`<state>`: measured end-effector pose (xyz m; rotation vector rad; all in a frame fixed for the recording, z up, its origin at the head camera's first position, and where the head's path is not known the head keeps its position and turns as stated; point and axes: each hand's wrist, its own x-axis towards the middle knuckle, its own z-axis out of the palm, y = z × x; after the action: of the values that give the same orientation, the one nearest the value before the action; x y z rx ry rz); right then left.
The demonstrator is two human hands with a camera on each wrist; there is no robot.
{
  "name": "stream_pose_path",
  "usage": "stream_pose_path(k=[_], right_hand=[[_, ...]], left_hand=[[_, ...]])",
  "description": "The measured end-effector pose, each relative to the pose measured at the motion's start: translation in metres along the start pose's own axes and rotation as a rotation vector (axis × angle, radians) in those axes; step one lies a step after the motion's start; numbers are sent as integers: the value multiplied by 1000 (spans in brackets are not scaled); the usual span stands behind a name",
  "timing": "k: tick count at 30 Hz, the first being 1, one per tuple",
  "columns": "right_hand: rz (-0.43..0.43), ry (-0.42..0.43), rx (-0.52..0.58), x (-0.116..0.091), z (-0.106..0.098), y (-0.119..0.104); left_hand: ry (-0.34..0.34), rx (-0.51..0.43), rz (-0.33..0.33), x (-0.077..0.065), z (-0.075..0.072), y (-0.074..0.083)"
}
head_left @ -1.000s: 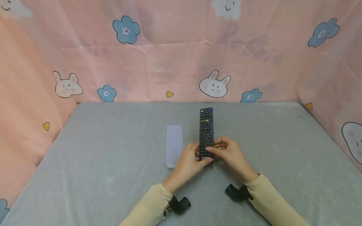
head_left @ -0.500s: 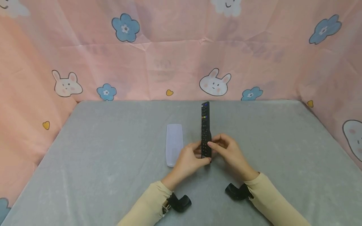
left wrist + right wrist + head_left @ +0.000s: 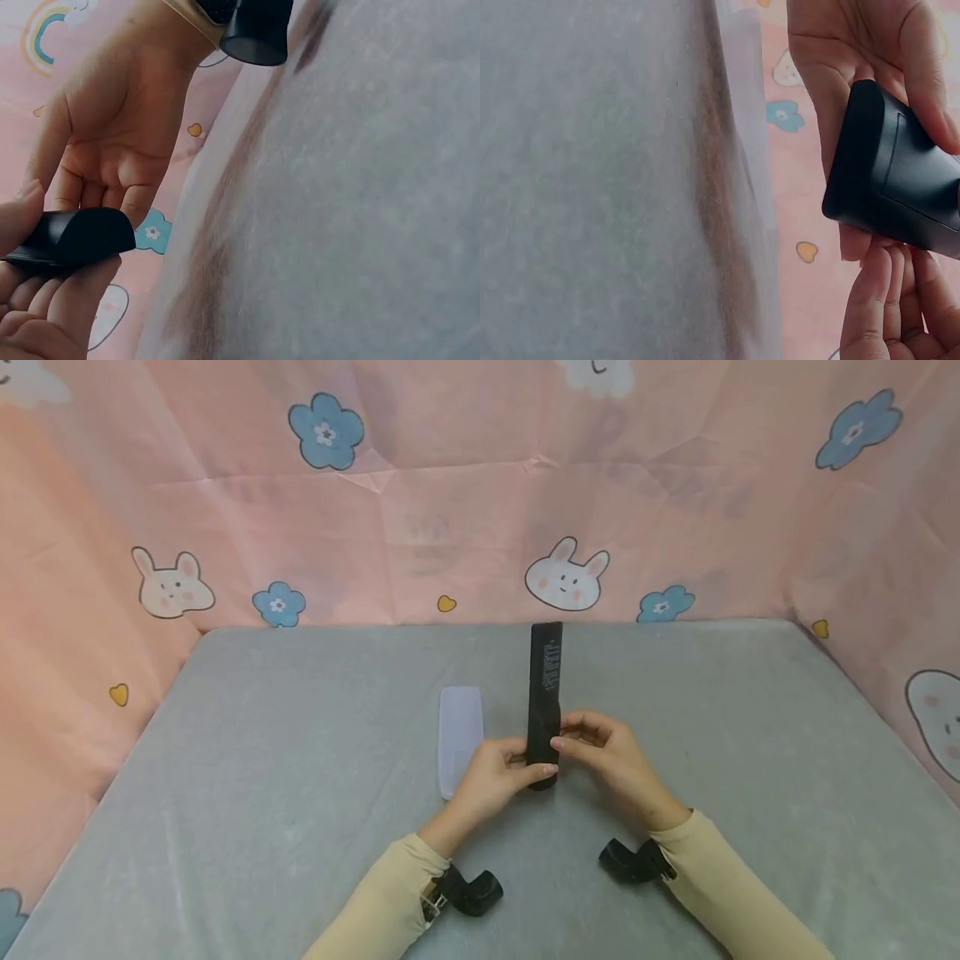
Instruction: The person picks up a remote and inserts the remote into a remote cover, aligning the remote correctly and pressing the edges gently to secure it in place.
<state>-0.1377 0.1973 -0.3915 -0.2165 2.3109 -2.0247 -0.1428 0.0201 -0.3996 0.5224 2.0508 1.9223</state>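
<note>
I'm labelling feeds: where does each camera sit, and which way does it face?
Head: worn on the head, facing forward and down at the grey table, remote, pale piece; left hand, right hand, sleeves show.
Left wrist: on that wrist, facing the remote's end; both hands show, the left cropped.
Right wrist: on that wrist, facing its end and back; both hands show, cropped.
Shared by wrist views: the remote's end and pink cloth.

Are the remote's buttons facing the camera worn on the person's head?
No, the head view shows the remote from its black back, with small pale print and no buttons.
</note>
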Motion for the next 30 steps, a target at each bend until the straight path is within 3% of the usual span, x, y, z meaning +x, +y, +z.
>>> stream_pose_path(k=[8,19,30], right_hand=[[12,4,19,0,-3,-4],[68,-10,15,2,-6,-3],[128,-8,-11,1,-6,-3]], left_hand=[[15,-90,-61,1,1,2],[-15,-89,-92,2,2,2],[18,-37,-124,1,1,2]])
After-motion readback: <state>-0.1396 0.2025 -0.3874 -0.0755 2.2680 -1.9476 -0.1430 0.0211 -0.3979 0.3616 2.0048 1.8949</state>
